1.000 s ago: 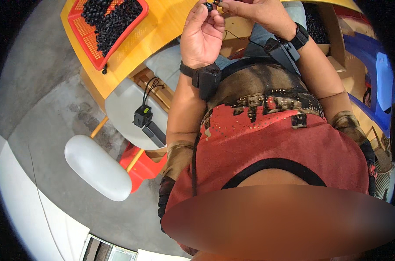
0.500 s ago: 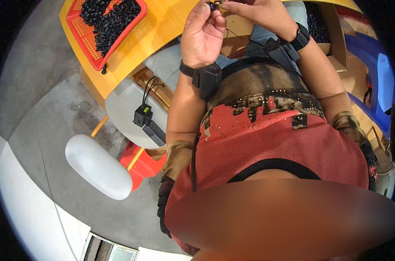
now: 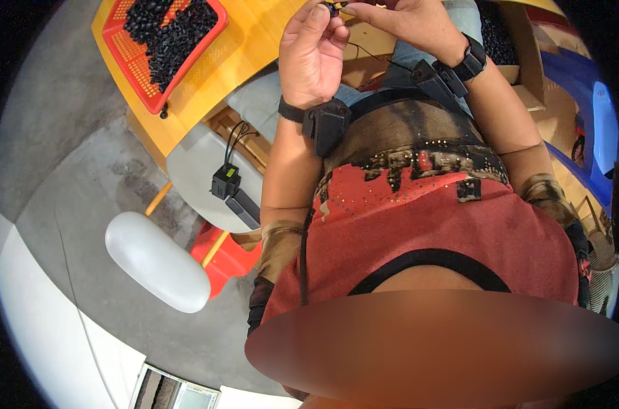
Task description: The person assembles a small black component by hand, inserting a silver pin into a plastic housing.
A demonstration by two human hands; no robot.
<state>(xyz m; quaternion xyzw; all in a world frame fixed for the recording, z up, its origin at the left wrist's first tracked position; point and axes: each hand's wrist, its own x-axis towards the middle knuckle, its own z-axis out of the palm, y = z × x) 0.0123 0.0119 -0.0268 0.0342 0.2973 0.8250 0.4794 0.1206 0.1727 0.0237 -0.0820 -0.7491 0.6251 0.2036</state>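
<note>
Fingers (image 3: 336,36) of the left hand (image 3: 313,63): pinched on one small black part (image 3: 333,9), held out in front of the person (image 3: 405,225). Right hand (image 3: 425,28): thumb tip at that same part; from here I cannot tell whether it grips. Black strapped devices (image 3: 328,125), one per wrist. Yellow tabletop (image 3: 251,41), to the left, bearing one red perforated basket (image 3: 125,58) of black pieces (image 3: 176,51).

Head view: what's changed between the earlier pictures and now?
Very little. The left hand has shifted slightly left in the picture. The small black part in its fingertips seems to have turned a little, though it's too small to be sure. No letting go shows. The right hand stays beside the part; the red plastic basket of black pieces stays on the table.
</note>
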